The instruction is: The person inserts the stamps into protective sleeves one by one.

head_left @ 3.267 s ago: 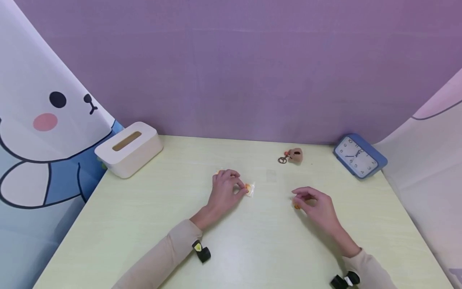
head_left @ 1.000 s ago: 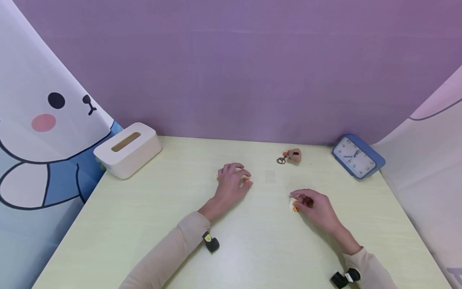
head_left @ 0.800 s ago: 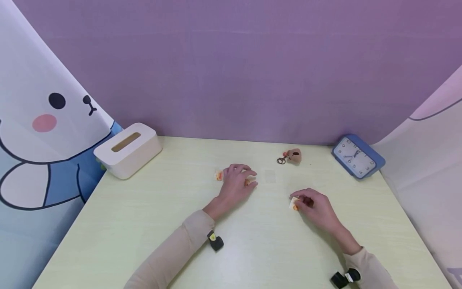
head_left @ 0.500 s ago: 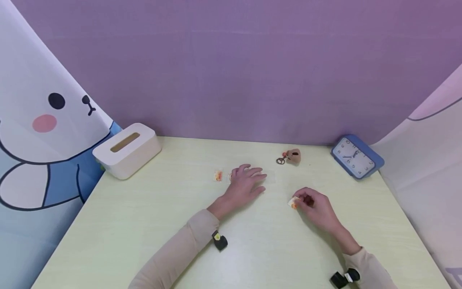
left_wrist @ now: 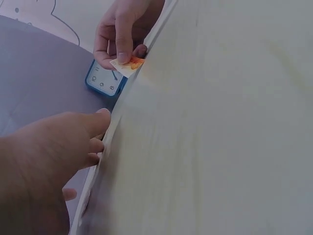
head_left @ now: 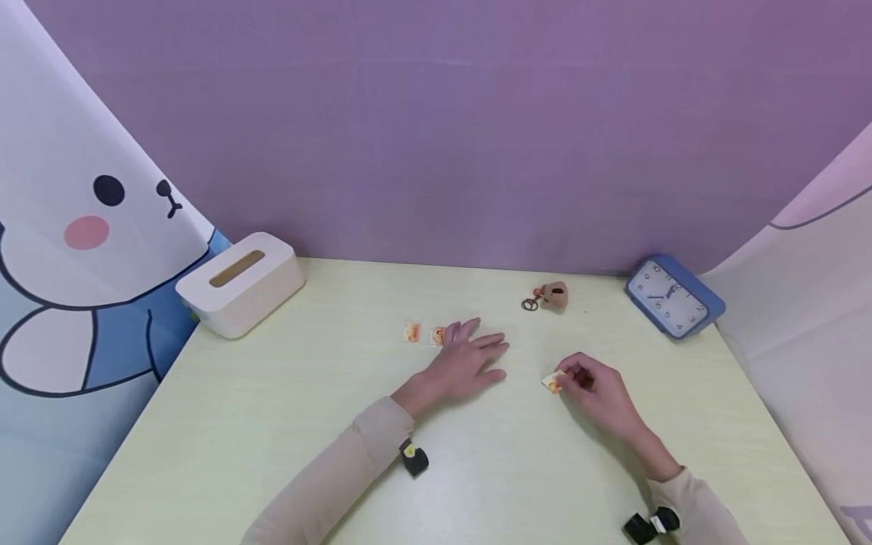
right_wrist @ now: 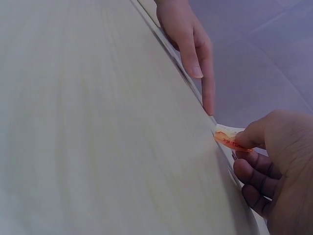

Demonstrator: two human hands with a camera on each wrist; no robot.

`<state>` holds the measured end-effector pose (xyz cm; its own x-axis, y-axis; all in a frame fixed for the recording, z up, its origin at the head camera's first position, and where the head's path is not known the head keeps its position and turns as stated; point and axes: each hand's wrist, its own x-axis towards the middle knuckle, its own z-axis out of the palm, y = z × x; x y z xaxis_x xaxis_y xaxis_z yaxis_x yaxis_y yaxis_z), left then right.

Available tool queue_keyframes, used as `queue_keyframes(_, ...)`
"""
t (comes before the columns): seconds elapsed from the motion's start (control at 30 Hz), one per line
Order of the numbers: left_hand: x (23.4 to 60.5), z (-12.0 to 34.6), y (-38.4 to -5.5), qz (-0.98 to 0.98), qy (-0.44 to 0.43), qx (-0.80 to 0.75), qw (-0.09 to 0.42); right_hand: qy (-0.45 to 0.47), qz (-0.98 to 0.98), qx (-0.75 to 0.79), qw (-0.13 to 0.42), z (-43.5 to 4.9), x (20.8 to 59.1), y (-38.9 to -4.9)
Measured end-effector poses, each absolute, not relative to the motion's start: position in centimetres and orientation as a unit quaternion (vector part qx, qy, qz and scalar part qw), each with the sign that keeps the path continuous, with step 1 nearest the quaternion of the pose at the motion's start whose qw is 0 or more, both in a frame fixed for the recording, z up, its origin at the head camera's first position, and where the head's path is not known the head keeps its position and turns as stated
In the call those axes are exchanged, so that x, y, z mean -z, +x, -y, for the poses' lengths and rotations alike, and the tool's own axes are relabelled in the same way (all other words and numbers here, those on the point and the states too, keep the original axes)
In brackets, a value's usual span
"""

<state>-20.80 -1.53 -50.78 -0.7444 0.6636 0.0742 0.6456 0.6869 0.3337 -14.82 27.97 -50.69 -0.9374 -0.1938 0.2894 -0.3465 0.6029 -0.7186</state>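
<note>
In the head view my left hand (head_left: 463, 367) is spread palm down over the middle of the table, holding nothing. Beside its outer finger lies a small square sticker (head_left: 438, 334) with an orange print, partly hidden. Left of that lies a similar sticker (head_left: 412, 331). A faint clear square (head_left: 511, 334) shows just beyond the left fingertips. My right hand (head_left: 599, 390) pinches another thin sticker (head_left: 552, 382) between thumb and fingers. In the left wrist view this held sticker (left_wrist: 128, 66) is pale with orange; in the right wrist view the sticker (right_wrist: 230, 137) looks slightly bent.
A white tissue box (head_left: 241, 284) stands at the table's back left. A small brown keychain figure (head_left: 555, 296) with a ring lies at the back. At the back right is a blue clock (head_left: 674, 295). A purple backdrop (head_left: 436, 136) rises behind the table (head_left: 286, 424).
My left hand has let go of a sticker, moved right and spread its fingers, leaving two stickers in a row. My right hand stays near its place, with its sticker now more visible.
</note>
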Motion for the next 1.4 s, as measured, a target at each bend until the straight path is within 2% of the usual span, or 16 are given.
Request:
queue_keyframes(0.47,49.1,4.9,-17.0,-0.883,0.446,-0.143,0.032,0.14,0.889,-0.427,0.088,-27.8,50.4,-14.6)
queue_keyframes(0.67,49.1,5.9,-16.2,-0.875,0.453,-0.17,0.023,0.138,0.89,-0.426,0.085,-27.9,50.5,-14.7)
queue_keyframes(0.8,49.7,5.3,-16.1,-0.885,0.414,-0.214,-0.012,0.137,0.89,-0.427,0.085,-27.9,50.5,-14.7)
queue_keyframes(0.97,50.6,3.3,-16.2,-0.907,0.281,-0.309,-0.055,0.142,0.888,-0.43,0.085,-27.8,50.5,-14.6)
queue_keyframes(1.07,50.8,2.2,-16.0,-0.922,0.203,-0.327,-0.047,0.143,0.888,-0.428,0.088,-27.7,50.5,-14.7)
queue_keyframes(1.17,50.7,1.3,-15.8,-0.939,0.162,-0.302,-0.026,0.143,0.889,-0.426,0.091,-27.7,50.5,-14.7)
queue_keyframes(1.4,50.8,0.7,-15.6,-0.95,0.15,-0.274,0.001,0.138,0.889,-0.427,0.088,-27.7,50.3,-14.6)
